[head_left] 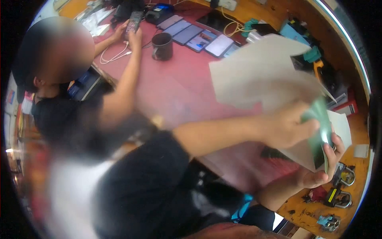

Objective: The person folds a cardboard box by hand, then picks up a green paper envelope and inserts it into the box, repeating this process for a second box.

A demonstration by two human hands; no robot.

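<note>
My left hand point(292, 123) reaches across from the left, its thumb and fingers closed on a glossy green sheet point(318, 125) that is smeared by motion. Lower down, my right hand point(328, 163) grips the same sheet from the right side, fingers curled over its edge and the thumb below. Close behind the hands lies a large pale sheet of paper point(250, 75) with a ragged outline, spread over the red tabletop point(179, 87). More pale paper point(342, 123) shows just behind the green sheet.
At left a person point(55, 99) holds a dark phone point(134, 22). A dark mug point(162, 46) stands near a row of several phones point(201, 40). Metal shackle-like clamps point(340, 197) lie on the wooden surface at lower right. Cables point(234, 28) and tools line the back.
</note>
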